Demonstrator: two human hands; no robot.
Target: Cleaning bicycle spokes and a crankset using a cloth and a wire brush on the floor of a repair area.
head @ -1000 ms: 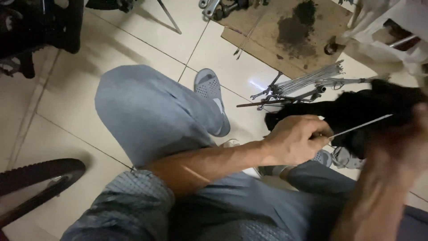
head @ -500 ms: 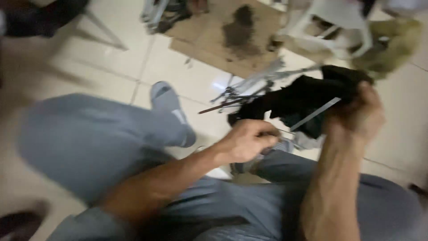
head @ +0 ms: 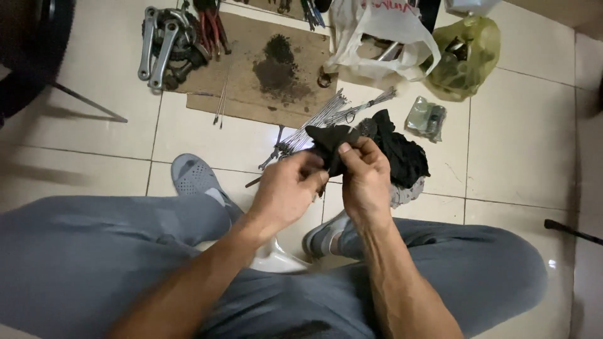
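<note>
Both hands now meet on the black rag (head: 383,147) — left hand (head: 290,188) and right hand (head: 364,179) pinch its near fold, fingers closed. The thin spoke seen earlier is hidden. The rag hangs just in front of the spoke bundle (head: 320,119) — near the cardboard sheet (head: 251,94).

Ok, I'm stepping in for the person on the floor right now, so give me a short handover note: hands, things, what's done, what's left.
Left hand: closed on the near end of the black rag, fingers curled.
Right hand: pinching the same rag from above. Whether a spoke sits inside the rag cannot be told.
Things: a bundle of thin metal spokes lies on the tiles just beyond the hands, beside stained cardboard carrying bicycle cranks. A white bag and a yellow-green bag stand behind.
Done: rag in hand.
Left: judging by the pile, most spokes likely remain on the floor.
</note>
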